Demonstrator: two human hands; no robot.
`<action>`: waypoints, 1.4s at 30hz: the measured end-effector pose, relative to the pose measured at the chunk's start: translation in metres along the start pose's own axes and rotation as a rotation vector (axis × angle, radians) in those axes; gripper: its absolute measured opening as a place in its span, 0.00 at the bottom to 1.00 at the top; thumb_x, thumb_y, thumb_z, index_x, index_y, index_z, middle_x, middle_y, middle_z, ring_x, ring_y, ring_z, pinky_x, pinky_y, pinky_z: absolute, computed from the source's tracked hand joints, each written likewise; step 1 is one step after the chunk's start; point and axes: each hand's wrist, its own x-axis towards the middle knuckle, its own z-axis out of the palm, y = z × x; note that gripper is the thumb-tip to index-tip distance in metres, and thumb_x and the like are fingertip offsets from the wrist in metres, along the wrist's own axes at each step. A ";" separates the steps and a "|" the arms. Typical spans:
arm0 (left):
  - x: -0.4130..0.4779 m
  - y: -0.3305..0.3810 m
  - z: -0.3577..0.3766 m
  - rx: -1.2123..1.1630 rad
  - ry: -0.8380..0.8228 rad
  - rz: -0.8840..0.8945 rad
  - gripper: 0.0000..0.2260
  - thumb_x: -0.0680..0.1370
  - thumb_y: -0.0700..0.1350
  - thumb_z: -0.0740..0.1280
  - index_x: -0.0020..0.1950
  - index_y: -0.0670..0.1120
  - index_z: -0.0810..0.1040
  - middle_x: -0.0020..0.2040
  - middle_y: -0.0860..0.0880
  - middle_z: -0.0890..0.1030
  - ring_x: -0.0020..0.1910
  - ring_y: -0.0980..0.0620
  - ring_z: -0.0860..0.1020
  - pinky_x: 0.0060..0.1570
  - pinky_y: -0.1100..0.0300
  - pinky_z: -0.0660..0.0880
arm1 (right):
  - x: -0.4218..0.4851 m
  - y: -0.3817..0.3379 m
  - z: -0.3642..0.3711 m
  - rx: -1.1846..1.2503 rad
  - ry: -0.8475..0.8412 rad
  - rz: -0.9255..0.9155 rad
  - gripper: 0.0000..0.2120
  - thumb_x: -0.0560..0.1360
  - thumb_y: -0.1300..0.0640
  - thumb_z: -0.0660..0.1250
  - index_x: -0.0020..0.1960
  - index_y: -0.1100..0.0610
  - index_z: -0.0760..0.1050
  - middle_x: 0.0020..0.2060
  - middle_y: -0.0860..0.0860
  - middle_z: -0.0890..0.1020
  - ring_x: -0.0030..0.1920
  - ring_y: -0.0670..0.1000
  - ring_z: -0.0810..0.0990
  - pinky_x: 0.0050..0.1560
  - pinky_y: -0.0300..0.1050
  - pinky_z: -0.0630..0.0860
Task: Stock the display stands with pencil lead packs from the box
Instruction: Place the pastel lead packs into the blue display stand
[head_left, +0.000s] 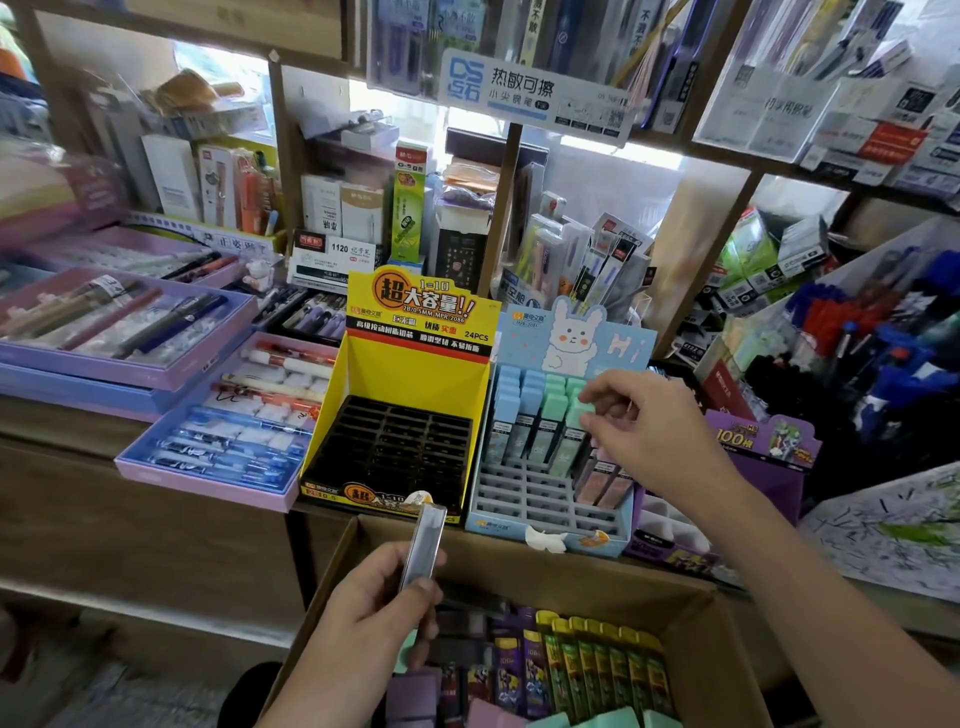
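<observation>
My left hand (382, 605) grips a slim grey lead pack (425, 543) upright above the open cardboard box (524, 564). The box holds purple, green, pink and mint packs (582, 670). A yellow display stand (415, 358) with an empty black slotted tray (400, 447) sits on the shelf ahead. Beside it on the right, a light blue rabbit stand (571, 338) holds blue and mint packs at the back and pink ones at the right. My right hand (649, 431) pinches the top of a mint green pack (576, 415) standing in that stand's rear right slots.
Purple trays of pens (218, 431) lie on the shelf to the left. A purple display stand (758, 457) stands to the right of the rabbit stand. Boxes and hanging stationery crowd the shelves behind and above. A bin of blue and red pens (878, 338) sits far right.
</observation>
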 end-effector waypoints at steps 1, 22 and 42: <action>0.000 0.000 0.000 0.002 -0.001 -0.001 0.10 0.81 0.33 0.64 0.53 0.43 0.83 0.38 0.43 0.79 0.35 0.46 0.76 0.29 0.56 0.73 | 0.001 0.000 0.001 -0.030 -0.007 -0.019 0.09 0.74 0.64 0.76 0.48 0.52 0.82 0.38 0.44 0.80 0.42 0.44 0.77 0.44 0.29 0.72; -0.006 0.025 0.006 0.111 -0.003 0.017 0.16 0.80 0.29 0.64 0.59 0.45 0.83 0.37 0.42 0.78 0.33 0.54 0.78 0.32 0.64 0.76 | -0.064 -0.016 -0.015 0.214 0.189 0.026 0.07 0.73 0.65 0.77 0.46 0.53 0.85 0.36 0.45 0.83 0.38 0.48 0.81 0.38 0.38 0.78; 0.045 0.074 0.034 0.709 0.058 0.357 0.07 0.78 0.46 0.73 0.49 0.58 0.80 0.44 0.58 0.83 0.38 0.56 0.82 0.34 0.59 0.76 | -0.161 0.059 0.051 0.133 -0.594 0.518 0.13 0.78 0.46 0.71 0.62 0.44 0.77 0.46 0.41 0.78 0.47 0.41 0.78 0.45 0.36 0.73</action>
